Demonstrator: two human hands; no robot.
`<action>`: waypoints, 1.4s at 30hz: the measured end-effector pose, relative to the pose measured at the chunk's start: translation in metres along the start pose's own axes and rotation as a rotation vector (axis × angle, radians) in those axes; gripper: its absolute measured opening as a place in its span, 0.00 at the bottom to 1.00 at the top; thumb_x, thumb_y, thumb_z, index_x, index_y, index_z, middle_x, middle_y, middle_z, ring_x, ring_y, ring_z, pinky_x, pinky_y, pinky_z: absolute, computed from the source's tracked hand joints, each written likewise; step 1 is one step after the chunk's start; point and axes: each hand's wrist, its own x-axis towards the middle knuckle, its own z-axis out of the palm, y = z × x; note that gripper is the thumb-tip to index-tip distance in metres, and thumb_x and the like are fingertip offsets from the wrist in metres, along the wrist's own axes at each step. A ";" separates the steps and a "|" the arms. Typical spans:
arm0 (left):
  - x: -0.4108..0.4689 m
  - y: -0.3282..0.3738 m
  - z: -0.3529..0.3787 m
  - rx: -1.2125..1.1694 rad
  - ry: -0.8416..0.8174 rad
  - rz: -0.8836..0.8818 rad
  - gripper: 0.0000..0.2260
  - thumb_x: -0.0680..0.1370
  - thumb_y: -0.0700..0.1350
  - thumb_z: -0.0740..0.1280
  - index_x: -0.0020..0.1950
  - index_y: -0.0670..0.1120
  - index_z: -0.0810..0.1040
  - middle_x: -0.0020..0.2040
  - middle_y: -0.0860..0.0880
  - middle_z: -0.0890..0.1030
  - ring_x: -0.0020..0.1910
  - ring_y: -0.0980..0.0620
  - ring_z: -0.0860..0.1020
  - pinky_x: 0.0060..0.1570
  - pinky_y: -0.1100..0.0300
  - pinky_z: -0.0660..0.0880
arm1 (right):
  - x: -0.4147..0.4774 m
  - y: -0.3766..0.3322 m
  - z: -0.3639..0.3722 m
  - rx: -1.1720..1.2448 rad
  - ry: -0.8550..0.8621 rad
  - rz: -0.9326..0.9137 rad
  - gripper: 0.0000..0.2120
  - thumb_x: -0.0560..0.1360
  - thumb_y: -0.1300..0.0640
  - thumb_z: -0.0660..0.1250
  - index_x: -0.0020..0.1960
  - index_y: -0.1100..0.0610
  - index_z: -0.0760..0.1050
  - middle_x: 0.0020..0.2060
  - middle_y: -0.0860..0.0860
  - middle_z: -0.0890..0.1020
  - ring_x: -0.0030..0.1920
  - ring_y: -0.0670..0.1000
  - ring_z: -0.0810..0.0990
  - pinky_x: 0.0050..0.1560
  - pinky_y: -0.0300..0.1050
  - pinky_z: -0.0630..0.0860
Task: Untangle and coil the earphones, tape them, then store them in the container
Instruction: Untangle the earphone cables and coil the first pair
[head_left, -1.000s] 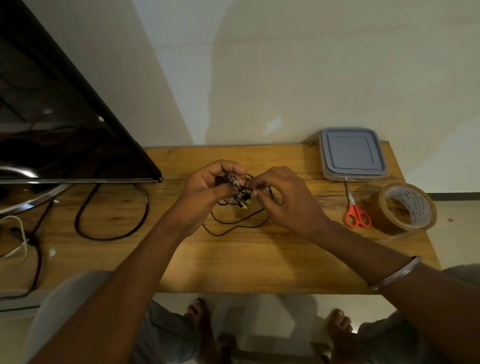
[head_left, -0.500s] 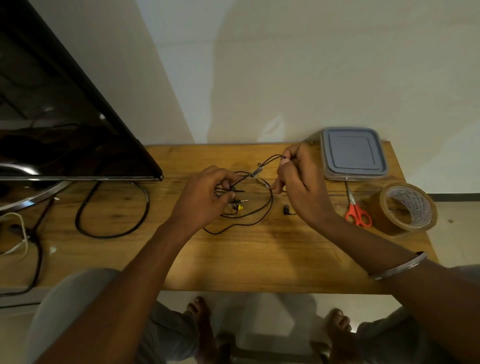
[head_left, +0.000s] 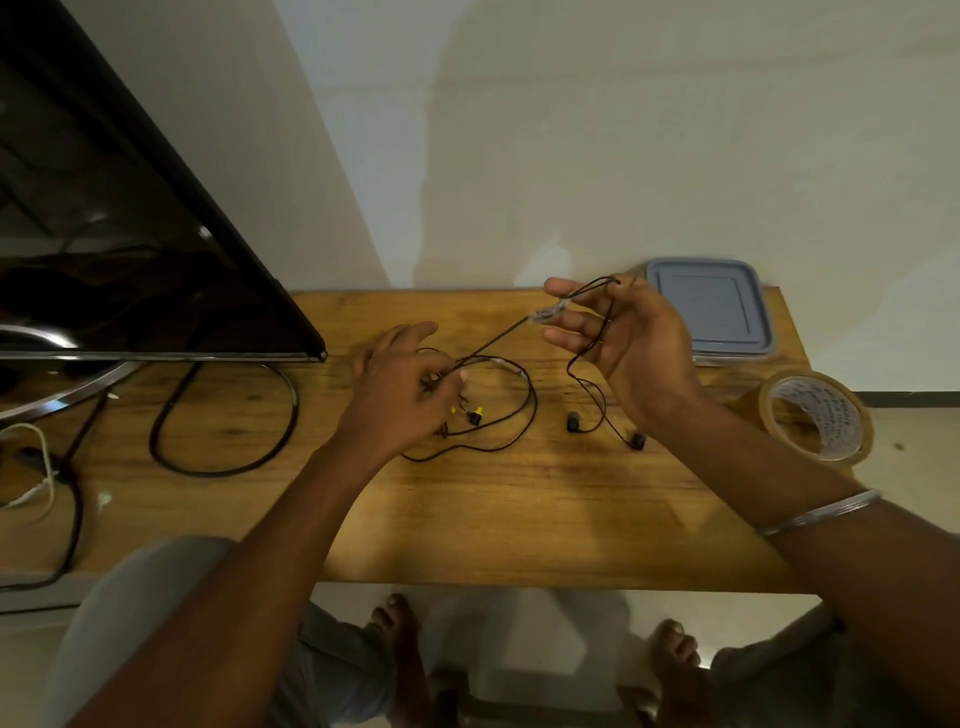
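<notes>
R hand (head_left: 631, 353) is up off the table, thumb and forefinger nipping the earphones (head_left: 498, 344) right at the inline remote (head_left: 548, 313). Its other fingers are loose and spread, w/ a loop of the black cable slung over the top of them.

L hand (head_left: 402, 395) sits low, knuckles up, fingertips curled in and pinching the knotted bit of cable just above the wood. Between the two hands one strand runs tight, slanting up from L to R.

The rest of the cable sags. A wide loop lies on the table (head_left: 519, 519) just right of the L hand, w/ a small yellow-tipped piece (head_left: 475, 413) inside it, too small to say what it is. From the R hand two thin strands drop to the two earbuds (head_left: 573, 422), both lying on the wood near each other, just left of the R wrist. There's a silver bangle (head_left: 821, 512) on that forearm.

Back right corner: grey-blue container (head_left: 711, 312), lid on, just behind the R hand. A brown tape roll (head_left: 815, 415) stands tilted at the right edge, nearer than the container.

Left side: dark TV screen (head_left: 130, 234) on a silver stand (head_left: 78, 397), thick black lead (head_left: 221, 473) looping below it, white cord (head_left: 49, 467) at far left.
</notes>
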 end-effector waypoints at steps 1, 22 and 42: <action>0.001 -0.001 -0.001 -0.052 0.051 0.017 0.11 0.75 0.61 0.62 0.44 0.60 0.83 0.72 0.53 0.72 0.74 0.49 0.64 0.72 0.42 0.57 | 0.002 -0.001 -0.002 -0.006 0.050 0.013 0.13 0.84 0.59 0.49 0.54 0.64 0.70 0.56 0.64 0.83 0.41 0.56 0.85 0.47 0.52 0.84; -0.001 0.033 -0.024 -1.580 -0.204 -0.099 0.13 0.84 0.45 0.55 0.52 0.43 0.78 0.32 0.50 0.74 0.31 0.54 0.72 0.36 0.60 0.74 | -0.026 0.048 0.007 -0.911 -0.389 -0.290 0.13 0.79 0.59 0.70 0.62 0.56 0.79 0.49 0.51 0.85 0.51 0.49 0.83 0.48 0.48 0.80; -0.007 0.020 0.005 -0.416 -0.202 0.058 0.03 0.80 0.43 0.69 0.50 0.47 0.83 0.42 0.49 0.85 0.40 0.54 0.83 0.46 0.48 0.81 | -0.011 0.014 0.009 0.056 -0.118 0.169 0.07 0.83 0.65 0.58 0.52 0.62 0.75 0.46 0.57 0.85 0.46 0.52 0.86 0.48 0.43 0.84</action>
